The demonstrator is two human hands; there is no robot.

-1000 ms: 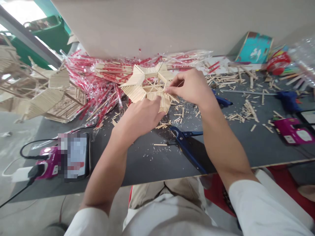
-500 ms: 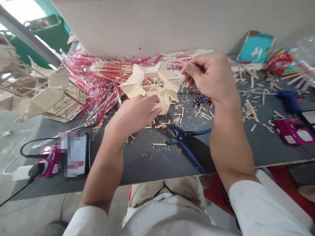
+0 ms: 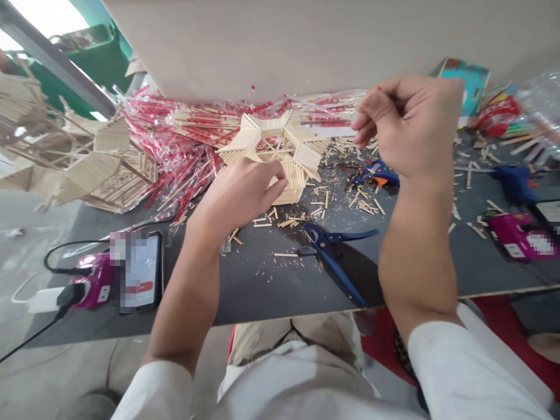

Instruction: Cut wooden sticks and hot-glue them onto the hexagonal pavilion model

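Note:
A star-shaped piece built from thin wooden sticks [image 3: 308, 156] lies mid-table, with an open frame at its centre. My left hand [image 3: 242, 189] is over its near left edge, fingers curled and the thumb close to the index finger. Whether it grips the star is hidden. To the right of the star my right hand [image 3: 409, 125] is raised above the table, its fingertips pinched together; anything between them is too small to make out. A blue glue gun [image 3: 378, 173] lies below that hand, partly behind the wrist. Blue-handled cutters [image 3: 336, 265] rest nearer the front edge.
Red-and-clear plastic wrapping with sticks [image 3: 188, 137] is heaped behind the star. Larger stick structures [image 3: 87, 175] stand at left. A phone [image 3: 144, 274] and magenta power strip [image 3: 94, 280] lie front left. Another power strip [image 3: 520, 236] is at right. Cut stick pieces [image 3: 291, 221] litter the table.
My right hand has moved right and slightly up, away from the star, uncovering more of the glue gun. My left hand stays by the star, its fingers a little more curled.

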